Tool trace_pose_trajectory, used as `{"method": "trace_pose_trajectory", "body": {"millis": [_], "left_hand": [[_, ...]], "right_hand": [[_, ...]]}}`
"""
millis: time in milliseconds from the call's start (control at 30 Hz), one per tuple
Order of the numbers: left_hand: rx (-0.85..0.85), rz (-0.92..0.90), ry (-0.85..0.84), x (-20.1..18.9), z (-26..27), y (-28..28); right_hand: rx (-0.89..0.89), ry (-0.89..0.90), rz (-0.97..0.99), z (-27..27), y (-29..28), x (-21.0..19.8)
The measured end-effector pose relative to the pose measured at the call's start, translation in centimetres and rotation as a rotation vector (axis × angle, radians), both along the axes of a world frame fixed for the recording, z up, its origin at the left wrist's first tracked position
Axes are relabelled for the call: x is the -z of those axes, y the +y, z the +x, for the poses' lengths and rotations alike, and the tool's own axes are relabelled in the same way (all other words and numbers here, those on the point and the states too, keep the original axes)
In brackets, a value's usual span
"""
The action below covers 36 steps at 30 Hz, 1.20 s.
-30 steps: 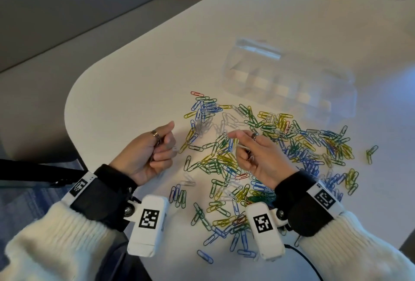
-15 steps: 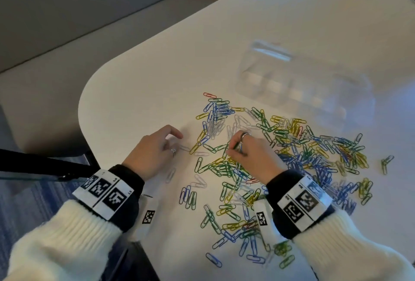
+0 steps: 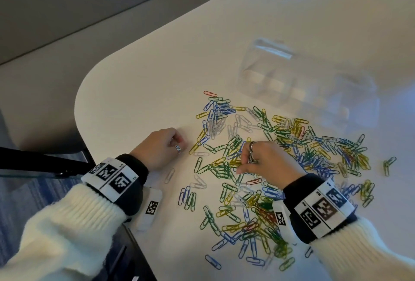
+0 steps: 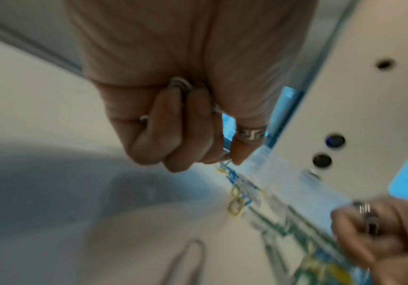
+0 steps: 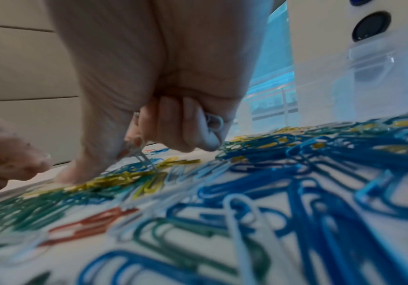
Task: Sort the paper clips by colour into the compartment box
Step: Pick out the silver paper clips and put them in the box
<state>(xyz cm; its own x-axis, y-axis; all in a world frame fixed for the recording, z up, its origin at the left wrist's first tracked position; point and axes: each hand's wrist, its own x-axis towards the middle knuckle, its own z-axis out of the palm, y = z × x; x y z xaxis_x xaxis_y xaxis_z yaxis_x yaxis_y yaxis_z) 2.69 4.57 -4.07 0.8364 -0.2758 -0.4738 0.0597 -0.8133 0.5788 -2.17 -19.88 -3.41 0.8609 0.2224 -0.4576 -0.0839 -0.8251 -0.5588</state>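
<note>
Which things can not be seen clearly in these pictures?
- Compartment box: blurred in the head view, so its dividers and contents are unreadable.
- Left hand: curled fingers hide the palm in the head and left wrist views; a clip is uncertain.
- Right hand: how many white clips it pinches is unclear.

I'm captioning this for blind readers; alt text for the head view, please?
Right hand pinches white clips over a heap of coloured paper clips on a white table; left hand curled beside it, clear compartment box behind.
</note>
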Motion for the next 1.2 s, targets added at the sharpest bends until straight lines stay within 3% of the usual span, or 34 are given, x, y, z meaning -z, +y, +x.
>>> {"method": "trace_pose_trajectory", "body": {"millis": [67, 167, 267, 400, 500, 633, 700, 800, 900, 1000, 1200], "left_hand": [[-0.18, -0.213, 0.131, -0.2, -0.2, 0.2], [-0.466, -0.689, 0.47, -1.0, -0.6, 0.7], [-0.467, -1.114, 0.714, -1.1, -0.6, 1.4], [-0.389, -1.385, 0.853, -0.9, -0.7, 1.6], [-0.477, -1.234, 0.762, -1.0, -0.9, 1.4], [-0.538, -0.764, 0.6, -1.3, -1.3, 1.2], [-0.462, -0.511, 0.41, -1.4, -1.5, 1.3], [-0.171, -0.108, 0.074, -1.6, -2.0, 1.9], [-0.027, 0.224, 0.039, -1.5, -2.6, 2.4], [-0.043, 0.292, 0.034, -0.8, -3.1, 2.3], [-0.023, 0.175, 0.069, -0.4, -3.3, 2.0]], "right_hand": [[0.037, -0.045, 0.062, -0.2, -0.2, -0.3], [0.129, -0.1, 0.183, -0.5, -0.3, -0.9], [0.369, -0.062, 0.453, -0.9, -0.9, -0.9], [0.661, 0.105, 0.814, -1.2, -1.2, -0.7], [0.727, 0.106, 0.883, -1.2, -0.9, -0.8], [0.689, 0.119, 0.808, -0.7, -0.4, -0.9], [0.528, 0.12, 0.676, -0.3, 0.5, -0.7], [0.176, -0.036, 0.3, 0.5, 2.8, -0.7], [-0.084, -0.065, 0.03, 1.2, 5.3, -1.0], [-0.089, -0.076, -0.114, 1.8, 6.7, -0.8], [-0.163, -0.064, -0.2, 2.4, 7.6, -0.3]]}}
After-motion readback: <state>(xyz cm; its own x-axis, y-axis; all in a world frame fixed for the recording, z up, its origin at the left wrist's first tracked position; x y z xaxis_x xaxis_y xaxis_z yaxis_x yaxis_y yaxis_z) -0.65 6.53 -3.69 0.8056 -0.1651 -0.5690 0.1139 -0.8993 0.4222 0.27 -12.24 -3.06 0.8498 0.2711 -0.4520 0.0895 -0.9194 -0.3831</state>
